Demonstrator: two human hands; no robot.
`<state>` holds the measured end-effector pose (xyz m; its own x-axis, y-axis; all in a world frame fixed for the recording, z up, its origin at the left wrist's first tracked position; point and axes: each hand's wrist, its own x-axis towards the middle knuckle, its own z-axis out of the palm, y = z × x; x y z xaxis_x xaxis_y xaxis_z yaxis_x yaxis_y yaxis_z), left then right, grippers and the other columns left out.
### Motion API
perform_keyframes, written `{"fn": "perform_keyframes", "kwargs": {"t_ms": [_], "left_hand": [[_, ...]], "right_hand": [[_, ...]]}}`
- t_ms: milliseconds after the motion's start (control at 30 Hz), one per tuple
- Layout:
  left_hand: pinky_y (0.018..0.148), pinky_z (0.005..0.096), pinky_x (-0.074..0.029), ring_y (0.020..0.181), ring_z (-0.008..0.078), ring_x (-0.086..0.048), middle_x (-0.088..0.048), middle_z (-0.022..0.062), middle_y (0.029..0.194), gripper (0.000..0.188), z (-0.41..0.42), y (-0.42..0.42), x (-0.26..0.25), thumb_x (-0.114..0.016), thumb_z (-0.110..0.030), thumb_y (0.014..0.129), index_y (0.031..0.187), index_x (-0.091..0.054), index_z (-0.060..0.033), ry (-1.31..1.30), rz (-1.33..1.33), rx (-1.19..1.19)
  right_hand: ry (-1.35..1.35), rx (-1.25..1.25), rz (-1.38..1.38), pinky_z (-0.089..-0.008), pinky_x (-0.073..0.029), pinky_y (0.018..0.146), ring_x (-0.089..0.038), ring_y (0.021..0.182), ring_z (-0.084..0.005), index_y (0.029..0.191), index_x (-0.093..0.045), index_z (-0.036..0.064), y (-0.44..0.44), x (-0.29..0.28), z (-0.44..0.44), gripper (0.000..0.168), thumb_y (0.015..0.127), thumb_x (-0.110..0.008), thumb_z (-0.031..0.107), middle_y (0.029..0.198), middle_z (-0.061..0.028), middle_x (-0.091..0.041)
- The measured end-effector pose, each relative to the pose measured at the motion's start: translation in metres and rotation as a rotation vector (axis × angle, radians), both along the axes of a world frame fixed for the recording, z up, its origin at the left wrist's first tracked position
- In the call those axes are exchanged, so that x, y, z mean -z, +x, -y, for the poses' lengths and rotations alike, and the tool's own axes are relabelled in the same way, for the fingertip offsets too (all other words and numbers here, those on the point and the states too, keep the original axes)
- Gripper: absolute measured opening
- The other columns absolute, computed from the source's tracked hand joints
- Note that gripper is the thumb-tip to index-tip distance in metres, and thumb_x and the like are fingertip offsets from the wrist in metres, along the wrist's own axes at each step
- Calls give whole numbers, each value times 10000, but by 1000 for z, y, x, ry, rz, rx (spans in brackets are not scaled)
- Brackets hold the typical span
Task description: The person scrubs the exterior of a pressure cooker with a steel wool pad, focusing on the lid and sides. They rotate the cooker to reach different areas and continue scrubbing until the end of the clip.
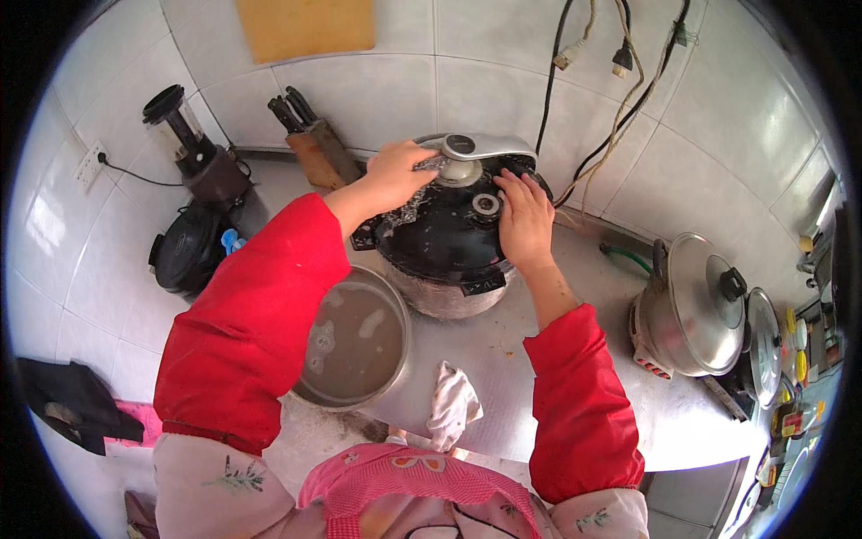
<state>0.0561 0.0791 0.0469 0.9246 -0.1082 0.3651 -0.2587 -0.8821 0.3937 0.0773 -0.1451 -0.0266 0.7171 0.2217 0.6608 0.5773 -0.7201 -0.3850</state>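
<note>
A large pressure cooker with a black lid [431,246] and a silvery body [451,296] stands on a metal counter near the tiled wall. My left hand [402,172] presses a grey scouring pad [431,164] to the lid, beside the pale knob [460,172] under the silver handle [495,146]. On the lid's right side rests my right hand [526,219], fingers spread, near a round valve [485,205]. Below the cooker's left side is a metal basin of cloudy water [357,347]. A crumpled white cloth [452,407] lies by the counter's front edge.
At the left stand a blender-like appliance [212,162], a black appliance [185,252] and a wooden knife block [324,155]. Cables [633,111] hang behind the cooker. A green hose [626,256], a lidded steel pot [697,310] and another glass-lidded pan [764,347] are at the right.
</note>
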Motion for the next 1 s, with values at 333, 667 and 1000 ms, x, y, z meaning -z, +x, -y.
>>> {"fn": "perform_keyframes", "kwargs": {"t_ms": [333, 667, 1000], "left_hand": [[895, 303, -435, 1003, 156, -565, -645, 73, 1118, 303, -3, 77, -14, -592, -48, 865, 1159, -612, 22, -477, -448, 144], [932, 499, -382, 1099, 359, -451, -541, 109, 1155, 368, 11, 4, 4, -538, -329, 873, 1121, -626, -72, 336, 45, -61], [780, 416, -452, 904, 322, -535, -575, 117, 908, 222, 50, -34, 16, -662, -114, 746, 952, -688, -36, 273, 469, -37]], "right_hand": [[40, -17, 37, -455, -314, 1037, -447, 1239, -287, 1167, -601, 158, -4, -2, -3, 278, 915, -485, 170, 1285, -16, -570], [-2, 36, -43, -443, -301, 1055, -404, 1280, -269, 1210, -579, 188, -2, -1, 1, 303, 929, -467, 194, 1338, 8, -528], [-13, 23, -30, -449, -313, 1049, -407, 1278, -273, 1239, -570, 199, 1, 1, -1, 329, 939, -437, 192, 1355, 13, -515]]}}
